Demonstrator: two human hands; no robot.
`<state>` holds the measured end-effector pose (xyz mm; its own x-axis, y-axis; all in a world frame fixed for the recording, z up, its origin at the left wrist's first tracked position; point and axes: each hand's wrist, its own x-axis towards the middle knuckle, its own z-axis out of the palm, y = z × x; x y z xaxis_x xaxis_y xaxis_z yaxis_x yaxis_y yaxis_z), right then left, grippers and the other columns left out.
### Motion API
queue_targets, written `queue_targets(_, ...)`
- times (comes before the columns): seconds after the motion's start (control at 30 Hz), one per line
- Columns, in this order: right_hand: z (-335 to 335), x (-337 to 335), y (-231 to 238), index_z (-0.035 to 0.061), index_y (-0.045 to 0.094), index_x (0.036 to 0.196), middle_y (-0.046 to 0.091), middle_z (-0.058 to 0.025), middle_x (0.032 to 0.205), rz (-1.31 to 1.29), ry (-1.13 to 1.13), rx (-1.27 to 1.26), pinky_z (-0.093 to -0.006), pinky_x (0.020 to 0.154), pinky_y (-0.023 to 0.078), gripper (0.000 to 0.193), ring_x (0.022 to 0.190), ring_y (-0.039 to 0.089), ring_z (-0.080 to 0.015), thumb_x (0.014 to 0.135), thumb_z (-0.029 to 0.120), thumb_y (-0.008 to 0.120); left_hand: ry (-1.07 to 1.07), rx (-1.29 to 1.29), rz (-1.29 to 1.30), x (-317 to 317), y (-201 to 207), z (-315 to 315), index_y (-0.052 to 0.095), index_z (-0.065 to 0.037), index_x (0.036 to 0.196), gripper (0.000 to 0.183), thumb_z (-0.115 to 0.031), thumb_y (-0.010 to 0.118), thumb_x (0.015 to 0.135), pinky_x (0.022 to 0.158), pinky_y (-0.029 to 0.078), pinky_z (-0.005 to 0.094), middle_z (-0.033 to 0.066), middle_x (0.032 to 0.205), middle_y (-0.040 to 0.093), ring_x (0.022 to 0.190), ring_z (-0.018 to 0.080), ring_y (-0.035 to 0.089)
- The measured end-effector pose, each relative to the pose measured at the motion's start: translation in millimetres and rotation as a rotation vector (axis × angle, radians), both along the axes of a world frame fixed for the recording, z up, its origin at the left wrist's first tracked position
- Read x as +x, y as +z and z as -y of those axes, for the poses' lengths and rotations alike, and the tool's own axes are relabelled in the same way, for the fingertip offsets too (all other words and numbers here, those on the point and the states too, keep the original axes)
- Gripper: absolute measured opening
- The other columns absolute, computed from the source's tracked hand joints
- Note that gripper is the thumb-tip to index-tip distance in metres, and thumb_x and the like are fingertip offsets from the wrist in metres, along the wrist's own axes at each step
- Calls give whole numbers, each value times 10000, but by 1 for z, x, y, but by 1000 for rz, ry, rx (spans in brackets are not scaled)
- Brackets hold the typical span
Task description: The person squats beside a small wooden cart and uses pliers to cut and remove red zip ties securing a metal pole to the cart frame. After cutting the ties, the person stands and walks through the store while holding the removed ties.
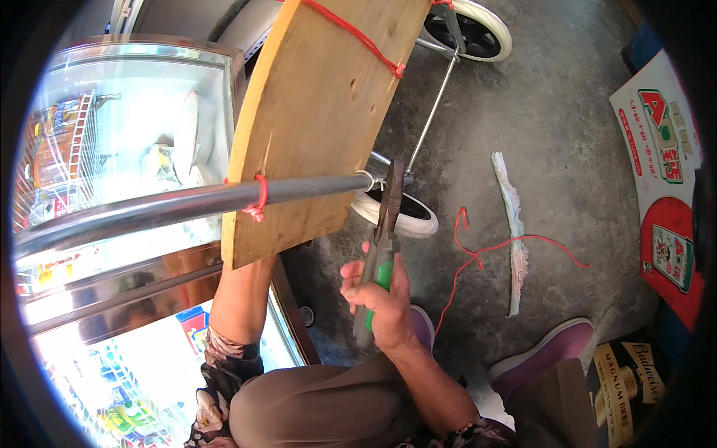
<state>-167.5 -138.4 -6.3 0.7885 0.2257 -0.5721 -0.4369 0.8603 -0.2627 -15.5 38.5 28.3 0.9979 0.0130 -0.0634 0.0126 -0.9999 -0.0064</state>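
My right hand (385,299) is closed round the green-and-grey handles of a pair of pliers (388,213), whose dark jaws point away from me. Beside the jaws, a twisted wire (370,179) loops round the end of a bent metal tube (314,187). That tube crosses a wooden board (321,97) and is bound to it by a red cord (261,196). My left forearm (243,299) reaches up under the board's near edge, which hides the left hand. Another red cord (358,37) runs over the board's far part.
White-rimmed wheels (485,30) on a metal frame stand beyond the board. A loose red cord (478,254) and a pale torn strip (514,231) lie on the concrete floor. Glass-topped cooler cases (134,67) are at left; a red-and-white carton (665,187) and a black box (635,388) at right.
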Motion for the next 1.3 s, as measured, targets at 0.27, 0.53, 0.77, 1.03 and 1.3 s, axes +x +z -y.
queue_targets(0.27,-20,0,-3,-11,373,1188,478,-76,836,114,30,-418,-274,596,437,568,712,482,-140,660,17,581,21,673,-104,-7,-2,-39,318,-146,1377,810,-607,489,733,893,394,464,83,1287,465,1137,200,445)
queue_targets(0.53,-20,2,-7,2,341,1173,441,-81,879,205,138,-478,-271,635,436,548,734,460,-124,675,-7,570,49,823,-175,-16,0,-60,330,-230,1387,620,-572,388,873,949,366,556,87,1369,421,1252,236,402)
queue_targets(0.77,-39,7,6,49,297,1185,418,-65,893,49,65,-279,-255,635,431,569,723,435,-117,682,-48,545,42,822,-187,-28,2,-62,363,-164,1350,571,-484,406,879,920,391,500,109,1322,451,1184,223,445)
queue_targets(1.03,-43,19,14,1,261,1199,444,-55,857,16,97,-214,-303,695,455,614,749,477,-139,691,12,605,60,540,-104,-22,3,-43,400,-88,1307,516,-384,426,886,888,419,436,134,1269,485,1106,208,494)
queue_targets(1.3,17,13,-13,-30,369,1293,545,-113,1050,225,283,-127,-305,754,456,692,896,540,-177,638,57,574,318,-1021,0,-9,10,-5,437,-11,1264,460,-283,446,893,855,447,371,160,1215,520,1029,192,543)
